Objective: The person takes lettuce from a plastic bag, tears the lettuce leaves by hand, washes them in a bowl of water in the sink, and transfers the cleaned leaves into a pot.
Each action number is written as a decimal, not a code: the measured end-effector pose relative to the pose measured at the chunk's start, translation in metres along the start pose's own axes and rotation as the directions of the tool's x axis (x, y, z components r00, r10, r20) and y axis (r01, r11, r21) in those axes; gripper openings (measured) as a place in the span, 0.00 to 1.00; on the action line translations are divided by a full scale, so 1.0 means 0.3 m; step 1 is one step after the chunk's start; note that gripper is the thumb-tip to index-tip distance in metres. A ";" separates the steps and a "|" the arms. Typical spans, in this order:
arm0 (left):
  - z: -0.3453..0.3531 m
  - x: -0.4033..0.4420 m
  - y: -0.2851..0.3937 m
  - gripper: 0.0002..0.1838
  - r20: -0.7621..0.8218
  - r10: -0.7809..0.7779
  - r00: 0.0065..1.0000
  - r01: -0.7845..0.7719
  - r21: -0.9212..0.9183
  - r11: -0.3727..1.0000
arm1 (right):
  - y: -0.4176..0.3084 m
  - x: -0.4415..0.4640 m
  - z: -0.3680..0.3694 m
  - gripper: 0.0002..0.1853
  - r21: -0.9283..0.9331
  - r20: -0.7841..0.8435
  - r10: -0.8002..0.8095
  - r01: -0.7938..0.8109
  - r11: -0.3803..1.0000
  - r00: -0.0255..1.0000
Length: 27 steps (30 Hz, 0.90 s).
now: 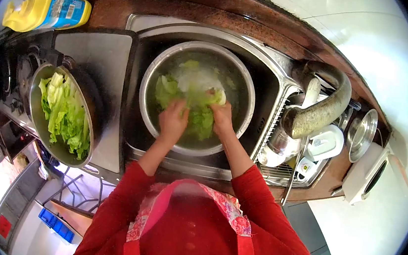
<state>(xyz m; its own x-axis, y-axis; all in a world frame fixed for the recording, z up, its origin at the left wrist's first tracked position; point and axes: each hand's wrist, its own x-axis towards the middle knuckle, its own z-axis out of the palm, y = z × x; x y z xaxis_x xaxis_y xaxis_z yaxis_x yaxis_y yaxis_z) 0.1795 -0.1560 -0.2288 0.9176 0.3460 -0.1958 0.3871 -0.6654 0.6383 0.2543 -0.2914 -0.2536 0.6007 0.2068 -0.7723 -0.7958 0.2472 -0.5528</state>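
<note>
A round metal basin (pixel 144 90) of cloudy water stands in the sink, with green lettuce leaves (pixel 199 122) floating and partly sunk in it. My left hand (pixel 173 120) is at the basin's left-centre, its fingers closed on lettuce at the water surface. Opposite it, my right hand (pixel 223 117) grips lettuce near a pale stem end (pixel 221 98). Blur and splashing water hide some of the fingertips and the middle of the leaves.
Left of the sink, a pan (pixel 87 147) holds cut lettuce (pixel 64 113). A yellow jug (pixel 47 12) stands behind it. On the right are a dish rack (pixel 276 172), a long pale-green gourd (pixel 314 120), a white dish (pixel 325 142) and a metal lid (pixel 362 136).
</note>
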 end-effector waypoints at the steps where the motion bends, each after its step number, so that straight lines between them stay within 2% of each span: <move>1: -0.014 -0.007 0.039 0.13 0.040 0.023 0.999 -0.025 0.063 0.998 | -0.002 0.000 0.002 0.16 0.004 0.030 -0.026 0.026 1.000 0.999; 4: -0.018 -0.034 0.087 0.18 0.198 0.054 0.979 -0.097 0.214 0.972 | 0.004 0.006 0.003 0.15 -0.016 0.050 0.020 -0.020 1.000 0.999; 5: -0.020 -0.040 0.093 0.19 0.259 0.042 0.965 -0.109 0.250 0.962 | -0.001 0.005 -0.003 0.16 0.044 0.111 0.042 -0.047 0.998 0.993; 7: -0.005 -0.050 0.074 0.19 0.189 0.042 0.981 -0.058 0.080 0.995 | -0.030 -0.006 -0.024 0.19 0.158 0.229 0.077 -0.115 0.981 0.970; 8: 0.003 -0.053 0.071 0.20 0.159 0.017 0.987 -0.018 0.006 1.000 | -0.043 -0.002 -0.031 0.23 0.091 0.288 0.086 -0.117 0.989 0.954; 9: 0.012 -0.054 0.070 0.21 0.133 -0.011 0.991 0.020 -0.070 0.997 | -0.036 -0.002 -0.038 0.23 0.056 0.275 0.095 -0.115 0.992 0.957; 12: 0.068 -0.048 0.005 0.21 0.093 0.021 0.995 -0.002 -0.195 0.981 | -0.001 0.011 -0.063 0.22 -0.004 0.203 0.121 -0.123 0.992 0.972; 13: 0.065 -0.041 0.006 0.20 0.214 -0.148 0.966 0.215 -0.334 0.918 | 0.013 0.018 -0.071 0.21 0.004 0.154 0.133 -0.135 0.991 0.979; 14: 0.059 -0.036 0.008 0.19 0.354 -0.286 0.890 0.428 -0.434 0.793 | 0.027 0.025 -0.078 0.20 0.014 0.105 0.146 -0.148 0.989 0.984; 15: 0.047 -0.027 0.017 0.18 0.503 -0.382 0.775 0.620 -0.487 0.616 | 0.041 0.035 -0.087 0.20 -0.012 0.050 0.131 -0.130 0.991 0.990; 17: 0.040 -0.016 0.007 0.15 0.483 -0.332 0.811 0.563 -0.487 0.667 | 0.056 0.063 -0.107 0.19 -0.065 -0.057 0.096 -0.100 0.993 0.994; 18: 0.034 -0.006 -0.005 0.13 0.470 -0.305 0.828 0.532 -0.488 0.693 | 0.052 0.083 -0.114 0.20 -0.242 -0.160 0.032 -0.071 0.968 0.987; 20: 0.089 0.004 -0.117 0.11 0.227 -0.338 0.913 0.406 -0.449 0.796 | 0.029 0.137 -0.140 0.21 -0.569 -0.318 -0.142 -0.069 0.820 0.937; 21: 0.107 0.019 -0.165 0.11 0.099 -0.337 0.936 0.347 -0.414 0.842 | 0.033 0.186 -0.208 0.23 -0.698 -0.061 -0.222 0.118 0.706 0.973; 22: 0.085 0.060 -0.169 0.13 -0.067 -0.244 0.967 0.216 -0.284 0.934 | 0.013 0.208 -0.205 0.25 -0.852 0.015 -0.398 0.220 0.475 0.917; 23: 0.082 0.105 -0.162 0.15 -0.095 -0.296 0.950 0.266 -0.247 0.932 | 0.001 0.226 -0.202 0.26 -0.941 0.132 -0.535 0.276 0.198 0.834; 25: 0.110 0.192 -0.149 0.20 -0.158 -0.397 0.904 0.369 -0.181 0.912 | -0.007 0.229 -0.137 0.26 -0.985 0.024 -0.491 0.104 0.135 0.871; 26: 0.150 0.225 -0.146 0.27 -0.141 -0.396 0.907 0.390 -0.069 0.918 | 0.008 0.231 -0.100 0.26 -0.995 -0.032 -0.472 0.017 0.099 0.881; 27: 0.184 0.247 -0.131 0.28 -0.092 -0.411 0.907 0.415 0.029 0.909 | 0.073 0.239 -0.085 0.20 -0.986 0.153 -0.600 0.162 -0.040 0.785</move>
<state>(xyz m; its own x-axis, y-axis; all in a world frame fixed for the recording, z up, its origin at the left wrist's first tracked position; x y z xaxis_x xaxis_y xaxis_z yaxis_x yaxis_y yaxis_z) 0.2372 -0.1408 -0.3094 0.6651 0.6478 -0.3715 0.7352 -0.4808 0.4778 0.2780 -0.2954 -0.3290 0.9608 0.1593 -0.2269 0.0537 -0.9099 -0.4113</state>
